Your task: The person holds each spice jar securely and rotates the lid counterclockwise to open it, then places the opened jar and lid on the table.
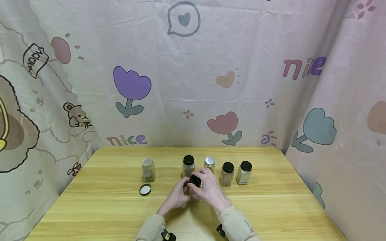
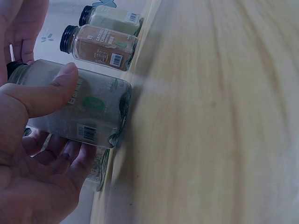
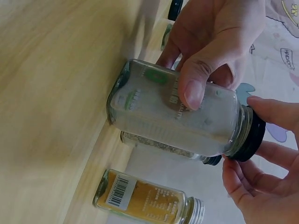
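Observation:
A glass jar [image 3: 173, 107] with a black lid [image 3: 252, 134] stands upright on the table near the front of the jar group. My left hand [image 1: 177, 195] grips its body, thumb on the label side and fingers behind, as the left wrist view [image 2: 42, 126] shows. My right hand [image 1: 209, 189] pinches the black lid [image 1: 194, 180] between thumb and fingers; in the right wrist view those fingers [image 3: 266, 163] lie around the lid's edge. The label and barcode face the left wrist camera.
Behind stand a black-lidded jar [image 1: 188, 164] and a silver-lidded jar [image 1: 209, 163]. To the right are two black-lidded jars [image 1: 227, 174] [image 1: 244, 172]. At left, a pale-topped jar [image 1: 148, 170] stands behind a loose black-rimmed lid [image 1: 145, 189]. A printed curtain [image 1: 181, 83] hangs behind the table [image 1: 105, 207].

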Available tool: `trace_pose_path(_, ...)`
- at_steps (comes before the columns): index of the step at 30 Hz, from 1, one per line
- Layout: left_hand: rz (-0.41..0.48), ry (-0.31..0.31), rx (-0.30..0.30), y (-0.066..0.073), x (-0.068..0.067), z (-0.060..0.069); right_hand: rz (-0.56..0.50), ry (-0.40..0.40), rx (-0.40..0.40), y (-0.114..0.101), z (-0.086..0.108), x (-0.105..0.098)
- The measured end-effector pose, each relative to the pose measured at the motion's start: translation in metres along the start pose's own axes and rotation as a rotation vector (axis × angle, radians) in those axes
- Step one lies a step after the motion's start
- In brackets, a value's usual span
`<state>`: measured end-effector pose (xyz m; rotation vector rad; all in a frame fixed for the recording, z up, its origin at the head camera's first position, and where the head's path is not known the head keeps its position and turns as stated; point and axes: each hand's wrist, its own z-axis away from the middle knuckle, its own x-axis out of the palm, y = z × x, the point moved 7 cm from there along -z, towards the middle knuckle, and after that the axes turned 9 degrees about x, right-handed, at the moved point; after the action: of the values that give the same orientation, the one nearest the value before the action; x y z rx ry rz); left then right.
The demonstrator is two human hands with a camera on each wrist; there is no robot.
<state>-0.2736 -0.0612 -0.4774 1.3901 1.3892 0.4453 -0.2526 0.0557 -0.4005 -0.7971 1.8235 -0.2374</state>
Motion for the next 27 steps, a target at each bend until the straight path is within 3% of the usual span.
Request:
trace_pose_path(12,0.088,0.010,-0.003,-0.0021,0.0018,-0.0004,-0.032,-0.096,-0.040,-0.0021,-0.0003,0.0001)
trace_pose_path(19,0.000,0.000,-0.008,-0.0023,0.0008,-0.0006,-0.007,-0.033,-0.009,0.0015,-0.0005,0.0000)
trace_pose_path(27,0.020,-0.001,0.009,-0.0007,-0.0002,-0.0001,0.028,-0.029,-0.022,-0.0015,-0.0011,-0.0007)
